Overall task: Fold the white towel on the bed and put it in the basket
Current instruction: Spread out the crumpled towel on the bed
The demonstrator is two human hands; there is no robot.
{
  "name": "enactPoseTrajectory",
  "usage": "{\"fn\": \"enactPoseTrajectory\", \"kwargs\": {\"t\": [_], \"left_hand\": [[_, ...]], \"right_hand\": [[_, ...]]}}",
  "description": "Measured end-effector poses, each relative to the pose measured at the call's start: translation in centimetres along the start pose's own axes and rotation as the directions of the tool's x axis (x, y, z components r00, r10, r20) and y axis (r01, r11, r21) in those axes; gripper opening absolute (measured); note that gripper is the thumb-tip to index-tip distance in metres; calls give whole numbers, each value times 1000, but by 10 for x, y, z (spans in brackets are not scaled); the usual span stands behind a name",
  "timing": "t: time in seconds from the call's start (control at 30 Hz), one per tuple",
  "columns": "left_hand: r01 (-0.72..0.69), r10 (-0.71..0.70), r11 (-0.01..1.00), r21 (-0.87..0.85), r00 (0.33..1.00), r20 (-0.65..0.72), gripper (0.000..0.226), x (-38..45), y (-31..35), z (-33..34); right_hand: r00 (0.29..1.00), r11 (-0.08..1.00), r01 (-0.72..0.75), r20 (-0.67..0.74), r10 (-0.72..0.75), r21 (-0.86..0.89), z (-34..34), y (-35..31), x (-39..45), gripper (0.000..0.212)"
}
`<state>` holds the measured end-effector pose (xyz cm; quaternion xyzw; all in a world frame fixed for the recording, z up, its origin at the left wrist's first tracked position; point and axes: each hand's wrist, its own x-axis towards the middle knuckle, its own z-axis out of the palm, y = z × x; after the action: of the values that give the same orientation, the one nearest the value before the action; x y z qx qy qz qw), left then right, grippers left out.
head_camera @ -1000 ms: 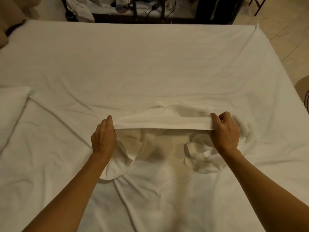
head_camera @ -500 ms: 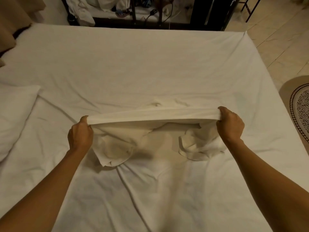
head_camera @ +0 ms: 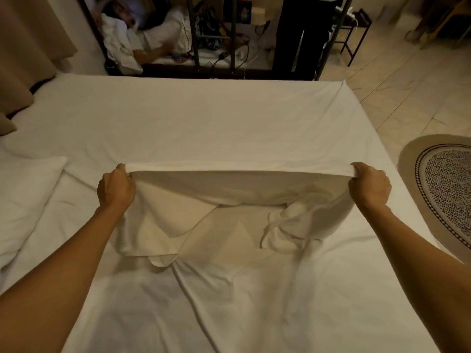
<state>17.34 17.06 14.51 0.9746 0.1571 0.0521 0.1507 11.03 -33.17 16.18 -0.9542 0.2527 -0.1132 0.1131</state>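
— What lies left of the mattress?
— A white pillow [head_camera: 24,200], with a beige curtain [head_camera: 28,47] hanging behind it.

— And on the other side?
— An oval patterned rug [head_camera: 443,192] on a pale tiled floor [head_camera: 397,98]. Beyond the far edge, a dark metal rack [head_camera: 211,34] holds rumpled white linens [head_camera: 122,47] and cables.

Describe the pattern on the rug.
Rug: dense black-and-white speckle inside dark rings, plain tan border; head view.

Head view, looking down, bed [head_camera: 229,118] close.
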Motion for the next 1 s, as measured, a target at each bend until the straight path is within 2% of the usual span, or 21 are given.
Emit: {"fn": "enactPoseTrajectory", "kwargs": {"t": [0.1,0.3,0.4,0.5,0.6,0.67,0.7,0.73,0.77,0.8,0.83,0.87,0.9,0.93,1.0], "left_hand": [[-54,54,999,8,998,39,32,-4,13,1],[-168,167,986,-3,977,133,32,-12,52,16],[-231,226,973,4,953,200,30,-16,71,20],[-304,269,949,81,919,288,24,-13,83,27],[-285,145,919,273,887,438,34,-2,98,31],[-209,-3,912,352,856,517,37,9,111,33],[-138,-68,935,327,834,547,36,15,121,35],[-28,-116,972,233,804,583,35,23,130,38],[115,-132,991,68,769,626,34,32,141,42],[259,-112,958,-120,728,677,34,42,154,45],[373,-70,885,-278,696,714,35,53,166,47],[456,-33,804,-380,673,739,37,63,178,46],[480,-6,761,-436,678,735,38,74,189,42],[450,6,764,-462,711,703,40,86,203,33],[291,39,828,-479,823,567,44,115,231,8]], "right_hand": [[997,997,69,23,-69,-23,3,-8,-6,47],[984,985,154,98,-146,-83,17,-20,-13,42],[966,968,227,152,-210,-108,21,-28,-13,41],[952,950,261,211,-223,-174,23,-34,-6,34],[940,944,190,327,-96,-269,27,-39,7,26],[899,976,23,431,75,-218,34,-45,22,21],[855,984,-103,492,163,-147,38,-51,31,18],[805,971,-232,548,229,-66,42,-57,41,16],[754,939,-343,603,262,20,48,-62,54,17],[714,887,-444,647,268,123,53,-67,67,21],[697,819,-522,673,249,238,58,-72,82,27],[708,751,-565,669,227,343,59,-76,97,35],[737,699,-573,642,211,428,59,-80,113,42],[778,667,-549,599,188,504,54,-86,130,44],[879,643,-422,461,119,639,27,-108,161,36]]}}
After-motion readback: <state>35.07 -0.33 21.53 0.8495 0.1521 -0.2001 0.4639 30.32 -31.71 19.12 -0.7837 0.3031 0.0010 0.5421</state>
